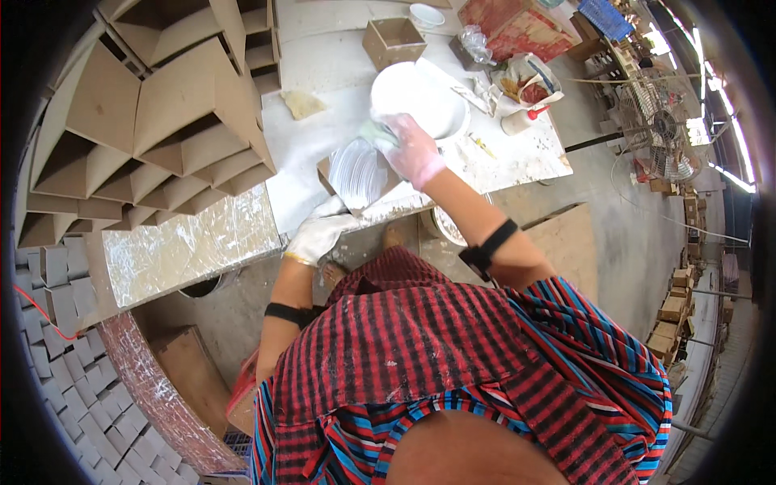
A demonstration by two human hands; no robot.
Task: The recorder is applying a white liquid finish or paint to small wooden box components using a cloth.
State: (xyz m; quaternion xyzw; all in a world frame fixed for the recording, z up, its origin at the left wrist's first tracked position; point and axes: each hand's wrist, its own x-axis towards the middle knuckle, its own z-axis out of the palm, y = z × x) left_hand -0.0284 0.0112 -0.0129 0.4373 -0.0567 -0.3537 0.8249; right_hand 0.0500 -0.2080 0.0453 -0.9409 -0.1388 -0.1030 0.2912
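Observation:
A small brown box (326, 168) sits tilted near the table's front edge, its upward face covered in streaky white paste (359, 175). My left hand (322, 231), in a white glove, grips the box along its near left side. Over the far right corner of the box is my right hand (416, 151), in a thin, paste-smeared glove, closed on a pale green pad (377, 133). Motion smears that pad, so its exact kind is unclear. Just beyond my right hand stands a round white tub (412, 95) of white paste.
Stacked brown open boxes (174, 97) crowd the left of the table. Farther back are another open box (394, 42) and a white bowl (427, 15). A red-capped bottle (517, 121) and a bag (527, 79) stand at the right. A fan (659, 121) stands beyond.

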